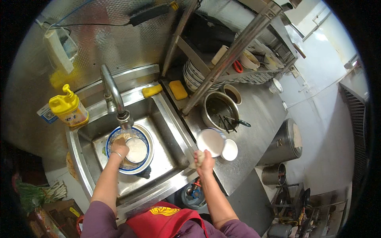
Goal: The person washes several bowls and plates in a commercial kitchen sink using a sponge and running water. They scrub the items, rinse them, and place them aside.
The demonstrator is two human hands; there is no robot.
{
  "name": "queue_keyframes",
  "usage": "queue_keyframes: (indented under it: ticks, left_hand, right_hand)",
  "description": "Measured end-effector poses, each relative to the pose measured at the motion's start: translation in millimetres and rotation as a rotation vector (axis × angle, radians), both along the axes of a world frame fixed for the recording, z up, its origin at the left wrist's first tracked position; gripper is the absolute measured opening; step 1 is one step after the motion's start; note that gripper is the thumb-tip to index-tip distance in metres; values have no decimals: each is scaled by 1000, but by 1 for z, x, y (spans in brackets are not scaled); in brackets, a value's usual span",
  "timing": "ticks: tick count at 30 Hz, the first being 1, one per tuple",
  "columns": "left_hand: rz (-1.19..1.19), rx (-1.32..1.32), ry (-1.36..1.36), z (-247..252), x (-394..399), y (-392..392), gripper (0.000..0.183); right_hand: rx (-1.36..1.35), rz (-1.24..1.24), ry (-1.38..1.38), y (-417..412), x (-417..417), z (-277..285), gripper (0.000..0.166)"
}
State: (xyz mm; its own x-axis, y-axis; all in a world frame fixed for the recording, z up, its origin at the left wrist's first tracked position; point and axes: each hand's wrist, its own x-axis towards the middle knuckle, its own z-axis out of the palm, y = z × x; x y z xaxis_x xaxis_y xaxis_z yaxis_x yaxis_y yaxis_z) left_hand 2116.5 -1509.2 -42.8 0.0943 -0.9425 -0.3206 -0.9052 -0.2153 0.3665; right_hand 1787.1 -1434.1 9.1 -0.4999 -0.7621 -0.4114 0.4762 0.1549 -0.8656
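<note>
My left hand (119,148), with a bracelet at the wrist, is inside a blue-rimmed basin (110,135) in the steel sink (160,142). It grips the edge of a white bowl (137,150) under the faucet (124,117); its fingertips are partly hidden. Soiled-looking water lies around the bowl. My right hand (206,165) is over the sink's right edge, closed around a pale scrubbing pad or wadded cloth (200,158). Just beyond it, a white dish (210,142) rests on the steel counter (238,172); I cannot tell whether the hand touches it.
Beside the dish are a small white bowl (229,150) and a pot (220,110) of dark liquid with utensils. A yellow pump bottle (69,107) stands left of the faucet. Yellow sponges (178,90) lie behind. A shelf post (229,56) slants over the counter, near stacked plates (193,76).
</note>
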Motion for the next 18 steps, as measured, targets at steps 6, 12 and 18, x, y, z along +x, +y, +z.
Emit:
queue_keyframes:
  ticks: [6,12,18]
  left_hand:
    - [-107,-65,-62,-10,-5,-11,27]
    - [-107,-104,-45,-1,1,-16,42]
    - [-145,-337,-205,52,-12,3,49]
  right_hand:
    - [-185,-40,-651,14,-109,-7,28]
    - [-97,57,-658,4,-117,-8,47]
    - [18,447,-260,1,-31,13,19]
